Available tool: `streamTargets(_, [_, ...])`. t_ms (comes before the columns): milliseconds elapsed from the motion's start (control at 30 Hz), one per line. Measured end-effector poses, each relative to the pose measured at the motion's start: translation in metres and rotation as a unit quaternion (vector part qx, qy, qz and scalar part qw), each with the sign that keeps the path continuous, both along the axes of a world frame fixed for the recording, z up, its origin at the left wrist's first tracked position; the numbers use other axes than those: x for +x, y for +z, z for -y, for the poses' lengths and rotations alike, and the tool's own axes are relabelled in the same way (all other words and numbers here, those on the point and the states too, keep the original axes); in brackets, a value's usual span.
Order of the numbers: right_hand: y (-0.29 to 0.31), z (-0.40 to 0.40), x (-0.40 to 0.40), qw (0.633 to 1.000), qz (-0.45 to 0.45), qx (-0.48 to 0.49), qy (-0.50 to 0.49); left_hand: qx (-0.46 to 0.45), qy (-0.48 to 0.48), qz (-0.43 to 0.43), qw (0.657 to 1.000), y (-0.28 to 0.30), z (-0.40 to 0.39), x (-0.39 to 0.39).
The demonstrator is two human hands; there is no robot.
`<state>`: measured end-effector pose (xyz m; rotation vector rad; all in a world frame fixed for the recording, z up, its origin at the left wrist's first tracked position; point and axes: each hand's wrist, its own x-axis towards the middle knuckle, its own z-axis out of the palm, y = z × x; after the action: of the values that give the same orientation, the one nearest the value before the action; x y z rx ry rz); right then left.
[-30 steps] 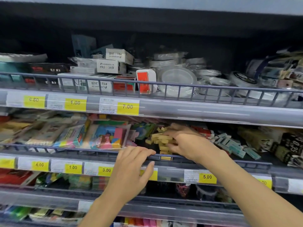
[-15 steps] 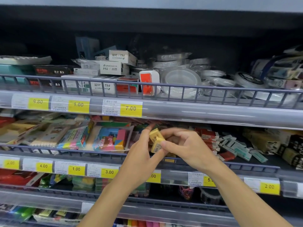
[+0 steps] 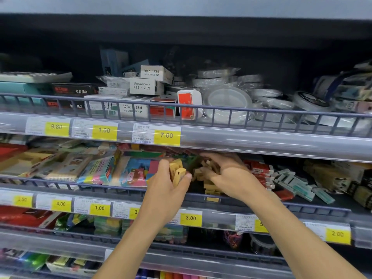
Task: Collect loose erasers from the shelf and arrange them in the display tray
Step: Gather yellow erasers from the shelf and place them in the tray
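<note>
a: store shelving, grey wire-railed middle shelf (image 3: 120, 189) with yellow price tags. left hand (image 3: 165, 190) grips two small yellow block erasers (image 3: 177, 173) between thumb and fingers, likely as a holding stock.

b: right hand (image 3: 229, 176)?

a: fingers curled into the loose pile of tan erasers (image 3: 205, 174) just beside, apparently pinching some; exact hold unclear. clear plastic display tray (image 3: 138, 170) of coloured erasers sits just left, so transfer looks short.

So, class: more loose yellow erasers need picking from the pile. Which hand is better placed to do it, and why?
Probably the right hand: it already rests on the loose eraser pile. The left hand is occupied, holding yellow erasers.
</note>
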<state>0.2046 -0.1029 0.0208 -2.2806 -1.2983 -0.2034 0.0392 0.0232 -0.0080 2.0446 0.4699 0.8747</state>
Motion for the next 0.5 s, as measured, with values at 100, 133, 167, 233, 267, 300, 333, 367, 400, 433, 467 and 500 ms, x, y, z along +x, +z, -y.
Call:
streamTargets(100, [0.001, -0.012, 0.006, 0.993, 0.041, -0.105, -0.020, -0.051, -0.019, 0.002, 0.999, 0.001, 0.001, 0.000])
streamTargets(133, [0.001, -0.016, 0.006, 0.992, 0.048, -0.120, -0.016, -0.067, -0.022, 0.004, 0.997, 0.001, 0.001, 0.000])
streamTargets(167, [0.001, -0.018, 0.006, 0.990, 0.054, -0.129, -0.013, -0.081, -0.023, 0.006, 0.996, 0.001, 0.001, 0.000])
streamTargets(233, [0.000, -0.021, 0.006, 0.988, 0.066, -0.141, -0.019, -0.101, -0.027, 0.007, 0.994, 0.003, 0.001, 0.001])
streamTargets(267, [0.001, -0.022, 0.006, 0.986, 0.073, -0.147, -0.022, -0.114, -0.031, 0.005, 0.993, 0.004, 0.001, 0.002])
streamTargets(300, [0.002, -0.024, 0.006, 0.985, 0.078, -0.151, -0.025, -0.131, -0.035, 0.005, 0.991, 0.004, 0.000, 0.003])
streamTargets(333, [0.003, -0.025, 0.006, 0.984, 0.080, -0.155, -0.025, -0.149, -0.038, 0.007, 0.988, 0.004, -0.001, 0.005])
streamTargets(367, [0.005, -0.026, 0.006, 0.984, 0.080, -0.157, -0.026, -0.162, -0.039, 0.009, 0.986, 0.004, -0.002, 0.006])
streamTargets(400, [0.006, -0.026, 0.006, 0.984, 0.079, -0.158, -0.027, -0.174, -0.040, 0.012, 0.984, 0.004, -0.003, 0.008])
streamTargets(433, [0.007, -0.026, 0.006, 0.984, 0.077, -0.158, -0.031, -0.189, -0.042, 0.018, 0.981, 0.004, -0.004, 0.009])
streamTargets(467, [0.008, -0.025, 0.007, 0.985, 0.069, -0.154, -0.039, -0.211, -0.046, 0.031, 0.976, 0.005, -0.004, 0.011])
streamTargets(500, [0.009, -0.024, 0.007, 0.987, 0.055, -0.143, -0.047, -0.240, -0.049, 0.048, 0.968, 0.005, -0.004, 0.013])
